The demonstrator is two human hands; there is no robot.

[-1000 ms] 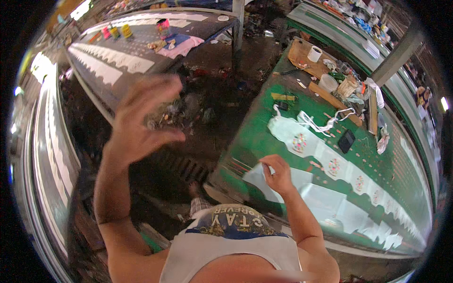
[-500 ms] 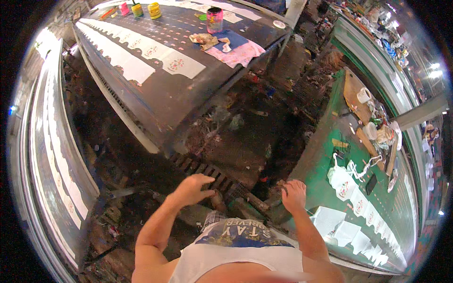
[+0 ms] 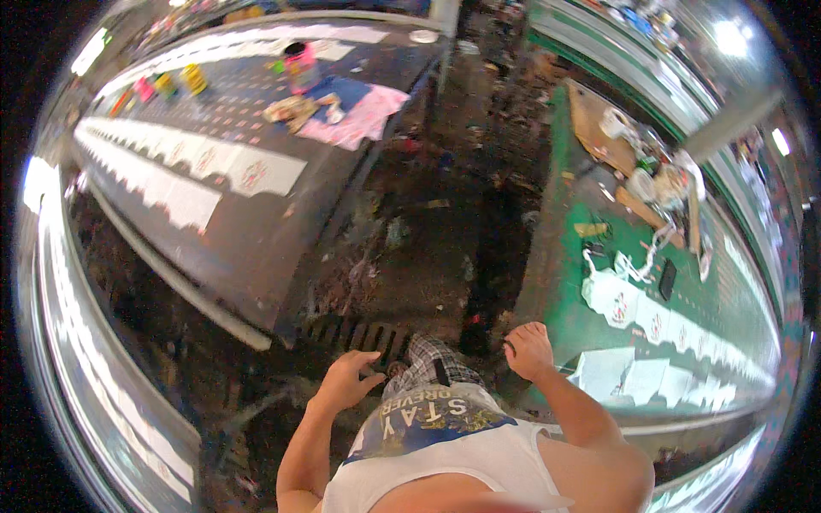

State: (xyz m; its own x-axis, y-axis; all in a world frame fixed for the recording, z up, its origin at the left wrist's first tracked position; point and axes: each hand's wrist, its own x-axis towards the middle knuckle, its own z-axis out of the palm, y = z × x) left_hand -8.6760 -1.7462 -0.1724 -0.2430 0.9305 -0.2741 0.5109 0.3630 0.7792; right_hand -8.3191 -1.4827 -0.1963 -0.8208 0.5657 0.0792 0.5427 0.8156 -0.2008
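Note:
My left hand (image 3: 349,380) hangs in front of my body, thumb and fingers apart, with nothing visible in it. It is above the dark floor, near the slatted grate (image 3: 359,335). My right hand (image 3: 530,350) is beside the near left edge of the green table (image 3: 556,299). Its fingers are curled in, and a small dark bit shows at them that I cannot make out. On that table, a row of white printed pieces (image 3: 657,325) runs away to the right, with plain white sheets (image 3: 605,369) nearer to me. A dark phone-like slab (image 3: 667,280) lies beyond the row.
A long dark table (image 3: 256,205) at the left bears rows of white printed pieces (image 3: 197,156), a pink pot (image 3: 299,68), yellow pots (image 3: 193,79) and a pink cloth (image 3: 363,115). Cups and scraps (image 3: 654,179) clutter the green table's far end. Littered floor (image 3: 428,231) lies between.
My view has turned and shifted, so the dark table appears farther left. More of my checked shorts shows. Both hands remain low in front of me, neither taking up anything visible.

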